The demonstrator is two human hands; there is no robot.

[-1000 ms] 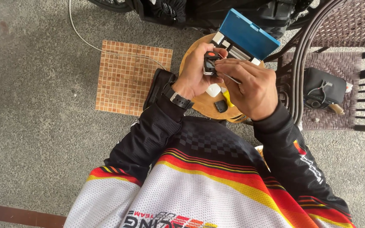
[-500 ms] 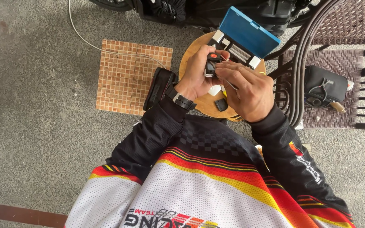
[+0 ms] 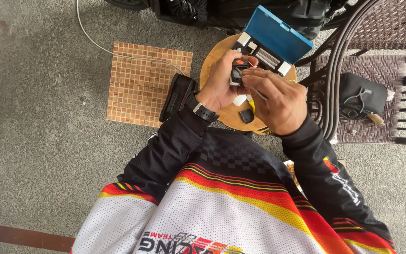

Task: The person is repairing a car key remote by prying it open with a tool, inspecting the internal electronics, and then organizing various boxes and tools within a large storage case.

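Observation:
My left hand (image 3: 222, 80) grips a small black key fob (image 3: 238, 71) with an orange button, held above a round wooden stool top (image 3: 212, 59). My right hand (image 3: 276, 96) is closed on a thin metal tool (image 3: 259, 93) whose tip meets the fob. Just behind my hands an open blue tool case (image 3: 278, 40) with silver bits rests on the stool. A small black part (image 3: 246, 115) and a white piece (image 3: 238, 100) lie on the wood under my hands.
A brown mosaic tile sheet (image 3: 144, 84) lies on the concrete floor at left, with a black pouch (image 3: 177, 96) beside the stool. A woven chair (image 3: 377, 117) at right carries a black pouch with pliers (image 3: 363, 94). A white cable (image 3: 104, 47) crosses the floor.
Both hands have risen slightly toward the blue case, and the view has shifted. The fob and tool stay in the same grips.

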